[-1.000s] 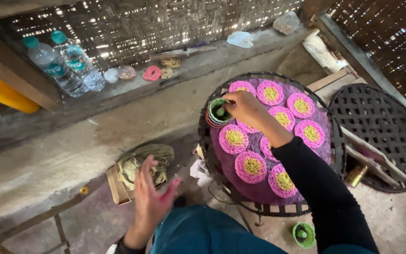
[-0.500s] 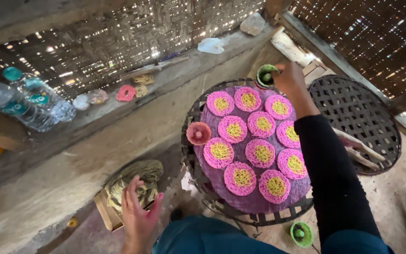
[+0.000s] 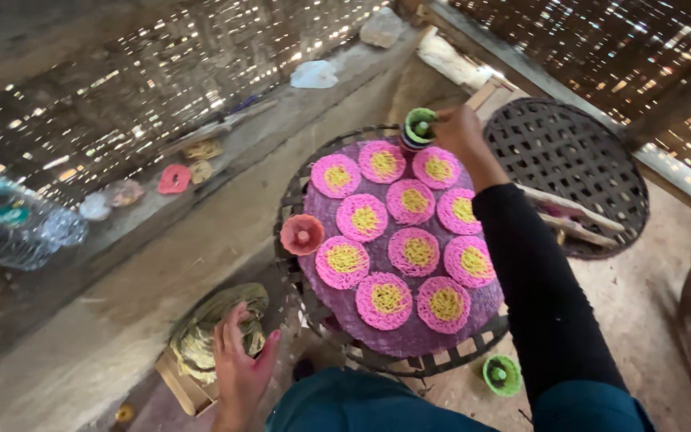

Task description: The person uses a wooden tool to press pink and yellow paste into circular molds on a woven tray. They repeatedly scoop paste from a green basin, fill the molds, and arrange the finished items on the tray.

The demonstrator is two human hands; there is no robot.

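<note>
At woven tray [image 3: 473, 346] rim: rt hand [image 3: 459, 132] grips round green cup [image 3: 419, 126]; lt hand [image 3: 241, 364] released.

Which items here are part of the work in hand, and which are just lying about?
In use:
right hand gripping green round cup
pink-and-yellow noodle rounds
round woven tray
left hand by yellowish noodle pile

Lying about:
clear plastic bottles
dark woven basket lid
</note>
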